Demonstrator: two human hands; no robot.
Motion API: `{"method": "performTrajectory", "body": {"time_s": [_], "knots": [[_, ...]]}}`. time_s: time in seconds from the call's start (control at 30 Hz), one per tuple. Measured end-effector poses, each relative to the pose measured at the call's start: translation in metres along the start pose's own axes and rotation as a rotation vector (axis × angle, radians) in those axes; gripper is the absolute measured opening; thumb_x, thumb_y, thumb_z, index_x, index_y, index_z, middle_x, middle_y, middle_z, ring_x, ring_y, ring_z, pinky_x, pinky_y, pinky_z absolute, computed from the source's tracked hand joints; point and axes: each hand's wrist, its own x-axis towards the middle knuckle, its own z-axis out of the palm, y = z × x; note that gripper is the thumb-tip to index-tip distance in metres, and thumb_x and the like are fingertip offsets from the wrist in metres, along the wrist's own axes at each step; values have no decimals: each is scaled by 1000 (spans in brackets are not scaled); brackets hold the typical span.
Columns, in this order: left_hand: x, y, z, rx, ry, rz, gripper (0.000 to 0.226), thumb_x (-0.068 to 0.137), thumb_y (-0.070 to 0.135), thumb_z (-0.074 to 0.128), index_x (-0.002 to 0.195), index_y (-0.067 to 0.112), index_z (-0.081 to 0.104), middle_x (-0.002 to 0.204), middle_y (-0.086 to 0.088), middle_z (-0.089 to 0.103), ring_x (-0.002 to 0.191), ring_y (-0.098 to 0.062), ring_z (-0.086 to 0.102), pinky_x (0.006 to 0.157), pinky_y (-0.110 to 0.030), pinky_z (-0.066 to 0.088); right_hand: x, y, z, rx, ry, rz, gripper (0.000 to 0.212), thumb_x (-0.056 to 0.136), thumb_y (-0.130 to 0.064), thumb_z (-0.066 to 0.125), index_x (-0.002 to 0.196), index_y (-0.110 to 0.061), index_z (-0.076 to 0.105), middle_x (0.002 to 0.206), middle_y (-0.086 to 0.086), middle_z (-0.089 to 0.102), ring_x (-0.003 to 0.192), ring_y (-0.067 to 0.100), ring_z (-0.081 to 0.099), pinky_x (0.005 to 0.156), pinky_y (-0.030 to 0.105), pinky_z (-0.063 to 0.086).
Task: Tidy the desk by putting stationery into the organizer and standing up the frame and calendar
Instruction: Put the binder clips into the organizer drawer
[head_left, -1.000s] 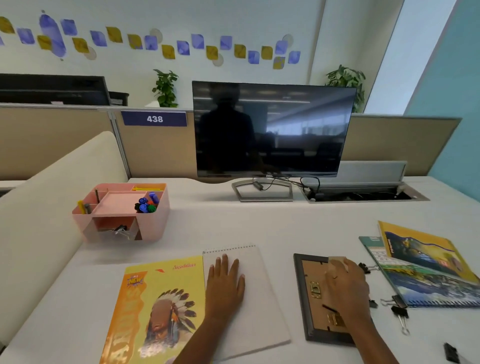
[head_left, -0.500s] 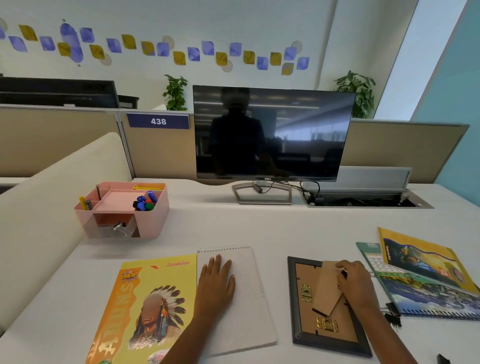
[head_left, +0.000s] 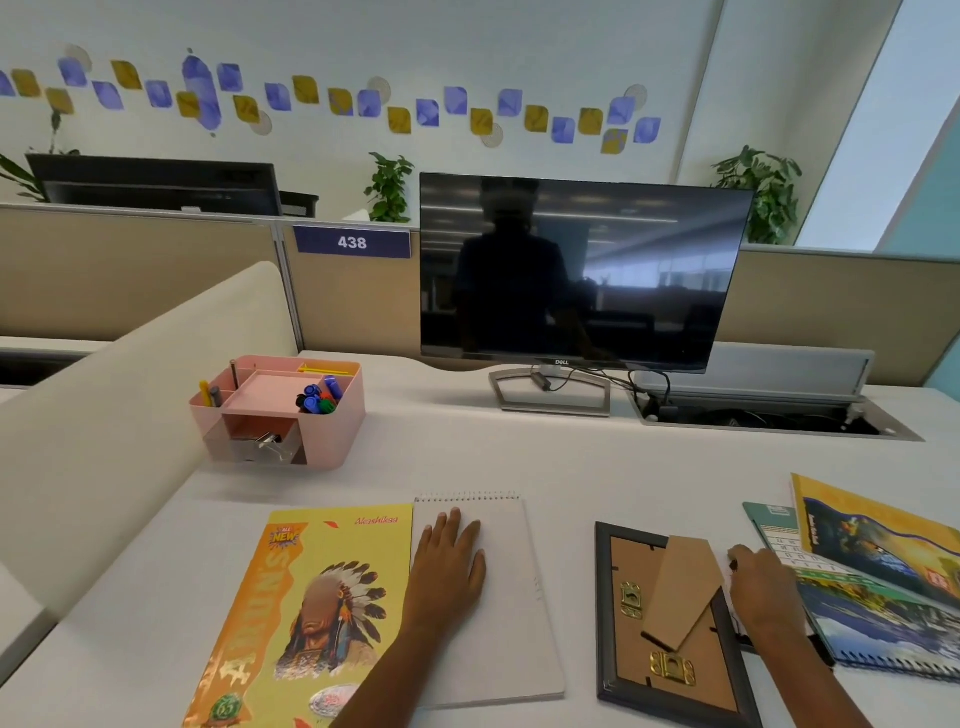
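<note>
A dark picture frame (head_left: 605, 597) lies face down near the front of the desk, its brown cardboard stand (head_left: 680, 587) lifted off the back. My right hand (head_left: 766, 595) rests just right of the frame, fingers curled down on the desk between frame and calendar; what lies under it is hidden. The spiral-bound calendar (head_left: 779, 545) lies flat at the right. My left hand (head_left: 447, 566) lies flat, fingers apart, on a white notepad (head_left: 498, 639). The pink organizer (head_left: 332, 436) stands at the back left, holding markers (head_left: 317, 397) and pens.
A yellow book (head_left: 311, 597) lies left of the notepad. A yellow booklet (head_left: 883, 540) lies on the calendar. A black monitor (head_left: 571, 270) stands at the back, an open cable tray (head_left: 769, 415) to its right. A cream divider (head_left: 130, 389) borders the left side.
My right hand has let go of the frame's stand and moved right, off the frame. The stand now stays lifted. The left hand has not moved.
</note>
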Motion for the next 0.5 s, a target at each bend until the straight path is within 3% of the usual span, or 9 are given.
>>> {"method": "performTrajectory", "body": {"time_s": [0.23, 0.4, 0.5], "knots": [[1, 0, -2, 18, -45, 6, 97, 62, 49, -17, 146, 20, 21, 156, -9, 5, 144, -22, 3, 115, -30, -2, 6, 2, -10, 139, 8, -43, 16, 80, 12, 51, 87, 8, 65, 87, 29, 63, 72, 37, 60, 60, 33, 40], [6, -8, -12, 44, -133, 62, 85, 72, 49, -8, 147, 18, 18, 156, -9, 3, 144, -23, 2, 114, -30, 1, 1, -26, -44, 401, 86, -53, 15, 81, 12, 52, 88, 9, 64, 91, 28, 64, 70, 35, 58, 62, 36, 44], [6, -20, -26, 30, -103, 74, 98, 61, 54, -13, 145, 19, 23, 156, -8, 10, 143, -20, 7, 113, -26, 6, -5, -65, -65, 571, 105, -103, 15, 83, 8, 54, 94, 7, 64, 95, 22, 64, 76, 29, 55, 69, 35, 47]]}}
